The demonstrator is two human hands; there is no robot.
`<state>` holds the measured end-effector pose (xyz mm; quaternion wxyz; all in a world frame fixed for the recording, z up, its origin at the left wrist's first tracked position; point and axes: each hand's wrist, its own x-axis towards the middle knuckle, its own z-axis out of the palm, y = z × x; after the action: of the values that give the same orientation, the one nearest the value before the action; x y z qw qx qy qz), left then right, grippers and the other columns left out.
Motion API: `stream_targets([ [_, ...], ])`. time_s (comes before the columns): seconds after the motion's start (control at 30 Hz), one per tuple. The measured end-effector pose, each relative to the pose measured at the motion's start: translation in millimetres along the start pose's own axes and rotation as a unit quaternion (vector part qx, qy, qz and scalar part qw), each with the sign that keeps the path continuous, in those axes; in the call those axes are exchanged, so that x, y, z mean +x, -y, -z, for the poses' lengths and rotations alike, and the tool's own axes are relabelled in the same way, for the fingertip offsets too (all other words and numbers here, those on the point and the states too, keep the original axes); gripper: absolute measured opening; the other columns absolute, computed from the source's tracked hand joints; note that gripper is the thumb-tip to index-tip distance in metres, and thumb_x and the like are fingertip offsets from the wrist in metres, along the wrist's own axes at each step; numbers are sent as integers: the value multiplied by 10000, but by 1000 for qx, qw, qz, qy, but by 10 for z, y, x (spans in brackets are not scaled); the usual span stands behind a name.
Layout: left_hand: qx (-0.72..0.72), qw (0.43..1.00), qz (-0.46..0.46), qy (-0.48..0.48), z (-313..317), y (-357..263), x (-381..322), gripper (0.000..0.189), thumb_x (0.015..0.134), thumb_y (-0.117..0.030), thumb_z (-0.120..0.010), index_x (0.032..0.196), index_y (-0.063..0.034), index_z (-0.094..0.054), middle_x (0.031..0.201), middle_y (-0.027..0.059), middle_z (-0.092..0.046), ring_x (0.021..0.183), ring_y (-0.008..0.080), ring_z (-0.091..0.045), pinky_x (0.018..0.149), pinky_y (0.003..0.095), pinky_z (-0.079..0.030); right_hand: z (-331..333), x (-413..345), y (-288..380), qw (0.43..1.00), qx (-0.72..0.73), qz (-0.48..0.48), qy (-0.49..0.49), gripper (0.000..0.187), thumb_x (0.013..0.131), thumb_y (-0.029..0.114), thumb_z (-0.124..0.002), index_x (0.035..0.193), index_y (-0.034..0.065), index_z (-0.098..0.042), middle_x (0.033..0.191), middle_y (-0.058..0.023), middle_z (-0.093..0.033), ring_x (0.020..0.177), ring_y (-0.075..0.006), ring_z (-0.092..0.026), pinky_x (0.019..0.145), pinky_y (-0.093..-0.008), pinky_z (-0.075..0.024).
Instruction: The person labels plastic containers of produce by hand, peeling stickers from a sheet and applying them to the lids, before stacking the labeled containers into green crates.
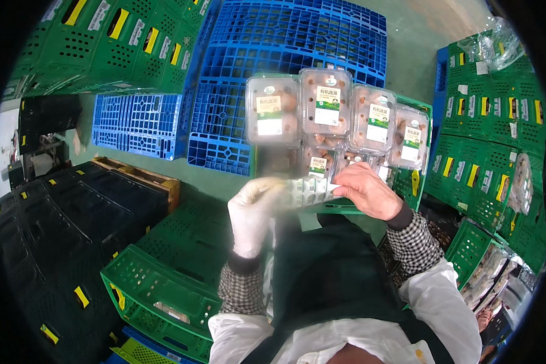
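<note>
My left hand (252, 214), in a white glove, grips the left end of a sheet of small stickers (308, 190). With bare fingertips my right hand (366, 191) pinches the sheet's right end. Beyond the hands, clear plastic clamshell boxes (326, 102) of round brownish produce stand in a row, each with a green and white label. More such boxes (318, 160) lie lower, in a green plastic crate (425, 136). Part of the picture around the left fingers and the nearby boxes is blurred.
Blue plastic pallets (223, 109) lie on the floor ahead. Green crates are stacked at the left (77, 43) and right (471, 150). Black crates (73, 218) fill the lower left, near an open green crate (154, 282). Clear plastic wrap (496, 45) tops the right stack.
</note>
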<state>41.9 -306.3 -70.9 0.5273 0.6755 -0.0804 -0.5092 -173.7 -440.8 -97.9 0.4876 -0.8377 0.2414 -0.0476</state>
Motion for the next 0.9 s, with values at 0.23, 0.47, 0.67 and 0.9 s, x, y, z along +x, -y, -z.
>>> stream_targets([
  [0.23,98,995,-16,-11,-104,71,-371,131,825,39,-726,950,4,-731,881,22,-725,746,39,-606,686,185,-488,-109,-34,88,997,45,66,-17,143,850,94,-667,985,78,-625,925,-56,-594,908,-233,-566,838,-341,-365],
  [0.47,145,989,5,-23,154,176,-444,118,821,33,-716,936,9,-727,874,24,-718,778,50,-610,718,196,-493,-586,-87,156,989,149,8,-15,138,822,72,-703,918,60,-605,843,-54,-580,830,-221,-570,828,-336,-409],
  [0.67,248,961,-13,-124,873,87,-633,133,786,72,-684,911,41,-715,834,55,-704,740,84,-620,699,209,-491,-1355,103,-1053,793,454,-329,-238,113,910,177,-665,948,72,-648,881,28,-622,717,-69,-518,596,-229,-416],
  [0.9,125,967,11,-224,1494,296,-571,111,783,59,-732,886,24,-707,822,57,-701,716,89,-613,697,211,-498,-2077,477,-2442,772,289,-424,-374,360,835,284,-750,1068,19,-680,980,-58,-706,812,-148,-637,692,-318,-504],
])
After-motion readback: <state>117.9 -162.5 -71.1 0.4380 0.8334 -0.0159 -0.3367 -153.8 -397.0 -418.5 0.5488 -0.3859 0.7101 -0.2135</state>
